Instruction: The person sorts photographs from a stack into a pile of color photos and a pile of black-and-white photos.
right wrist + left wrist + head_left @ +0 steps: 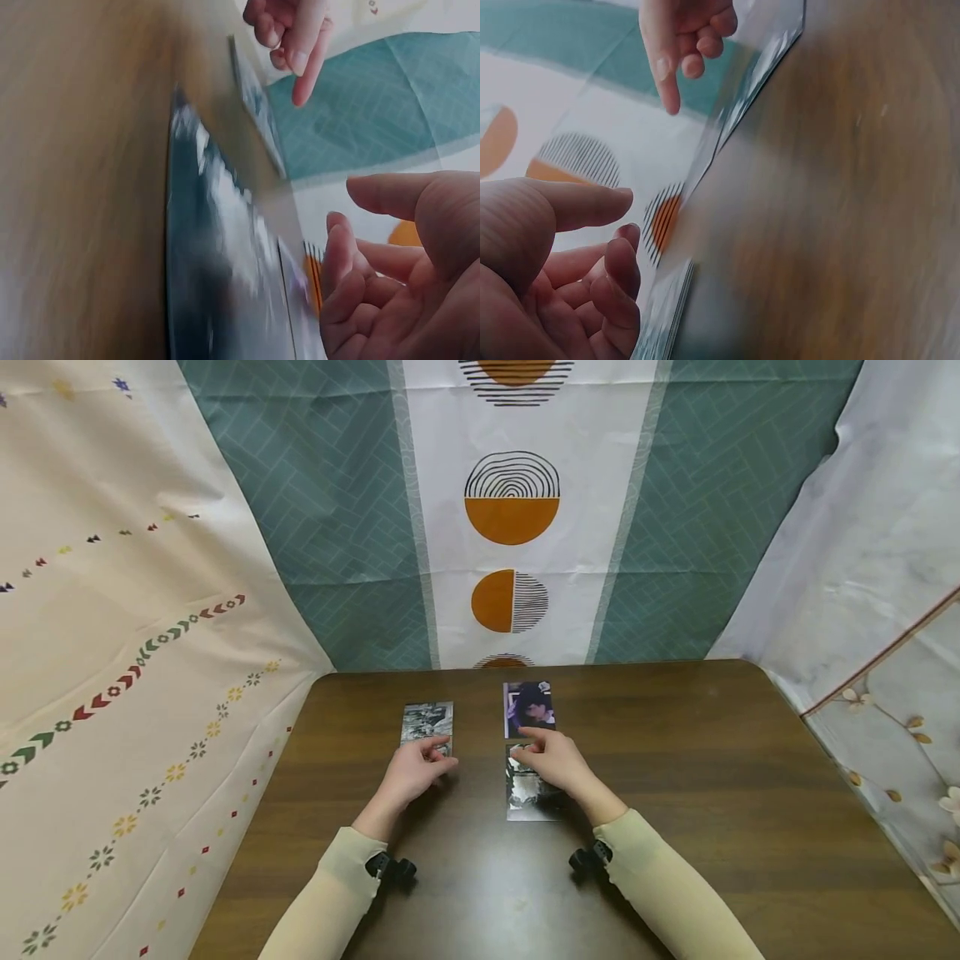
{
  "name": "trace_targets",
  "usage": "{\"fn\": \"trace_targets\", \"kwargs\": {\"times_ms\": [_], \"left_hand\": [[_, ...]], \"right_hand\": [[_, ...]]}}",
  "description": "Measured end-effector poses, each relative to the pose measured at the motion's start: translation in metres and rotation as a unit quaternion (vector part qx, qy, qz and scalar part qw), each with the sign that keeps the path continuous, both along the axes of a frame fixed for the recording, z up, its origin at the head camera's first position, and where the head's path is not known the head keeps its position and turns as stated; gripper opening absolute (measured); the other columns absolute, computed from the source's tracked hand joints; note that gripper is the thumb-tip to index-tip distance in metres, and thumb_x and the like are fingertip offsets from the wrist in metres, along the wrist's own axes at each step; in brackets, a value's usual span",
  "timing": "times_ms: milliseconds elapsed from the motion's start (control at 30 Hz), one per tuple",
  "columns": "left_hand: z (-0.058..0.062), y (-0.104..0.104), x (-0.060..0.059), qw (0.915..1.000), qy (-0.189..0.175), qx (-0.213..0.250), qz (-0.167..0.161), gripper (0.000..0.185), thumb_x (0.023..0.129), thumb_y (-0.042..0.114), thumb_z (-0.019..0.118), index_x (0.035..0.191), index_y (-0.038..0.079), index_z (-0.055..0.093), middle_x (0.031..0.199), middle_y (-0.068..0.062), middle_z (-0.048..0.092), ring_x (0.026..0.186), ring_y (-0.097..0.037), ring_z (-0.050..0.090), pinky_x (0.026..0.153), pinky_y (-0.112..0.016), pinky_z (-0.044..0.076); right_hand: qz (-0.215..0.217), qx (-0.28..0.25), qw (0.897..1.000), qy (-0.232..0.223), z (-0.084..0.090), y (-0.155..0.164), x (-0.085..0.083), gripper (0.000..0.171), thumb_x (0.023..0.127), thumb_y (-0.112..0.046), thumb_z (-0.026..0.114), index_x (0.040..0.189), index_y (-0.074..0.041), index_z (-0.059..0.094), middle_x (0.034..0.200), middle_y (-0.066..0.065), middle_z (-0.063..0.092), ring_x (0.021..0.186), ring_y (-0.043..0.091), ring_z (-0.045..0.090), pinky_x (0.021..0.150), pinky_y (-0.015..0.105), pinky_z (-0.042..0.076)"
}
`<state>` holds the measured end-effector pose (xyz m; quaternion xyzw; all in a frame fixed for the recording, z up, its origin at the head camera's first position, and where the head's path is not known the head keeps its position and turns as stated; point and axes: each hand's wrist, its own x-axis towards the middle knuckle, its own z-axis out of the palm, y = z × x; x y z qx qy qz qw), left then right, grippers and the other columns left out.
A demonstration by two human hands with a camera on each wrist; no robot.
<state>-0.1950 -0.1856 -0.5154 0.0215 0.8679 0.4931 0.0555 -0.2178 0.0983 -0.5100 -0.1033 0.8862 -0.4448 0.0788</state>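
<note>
My left hand (408,772) hovers over the near end of a black-and-white picture card (427,720), thumb and index finger apart, holding nothing. In the left wrist view the edge of this card (667,311) looks layered, like a thin stack. To its right lie two more cards, one behind the other: a purple-toned picture card (525,703) showing a person, and nearer, a glossy grey-and-white picture card (525,793). My right hand (561,764) is above these two, fingers loosely bent and empty. It hides part of the nearer card.
All the cards lie on a brown wooden table (675,793), toward its far edge. A green and white patterned cloth (345,527) hangs behind. Pale printed cloths drape at the left (150,693) and right (885,568). Black wrist devices sit on both cuffs.
</note>
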Motion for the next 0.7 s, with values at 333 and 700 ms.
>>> {"fn": "trace_targets", "kwargs": {"times_ms": [333,700], "left_hand": [[0.0,-0.035,-0.009,0.9982,-0.009,-0.012,0.059,0.053,0.095,0.018,0.082,0.144,0.003,0.067,0.081,-0.006,0.068,0.064,-0.028,0.063,0.056,-0.031,0.044],[-0.008,-0.072,-0.016,0.9954,-0.003,-0.017,0.095,0.053,0.096,0.02,0.081,0.143,-0.001,0.066,0.081,-0.005,0.064,0.062,-0.021,0.06,0.057,-0.032,0.044]], "right_hand": [[0.036,-0.035,0.999,-0.001,0.004,-0.057,-0.008,0.057,0.099,-0.026,0.077,0.147,0.0,0.063,0.096,0.001,0.077,0.077,0.012,0.065,0.075,0.035,0.054],[0.021,-0.004,1.0,0.017,-0.012,-0.106,-0.017,0.053,0.097,-0.022,0.078,0.143,0.0,0.066,0.099,0.004,0.078,0.081,0.014,0.069,0.086,0.04,0.056]]}}
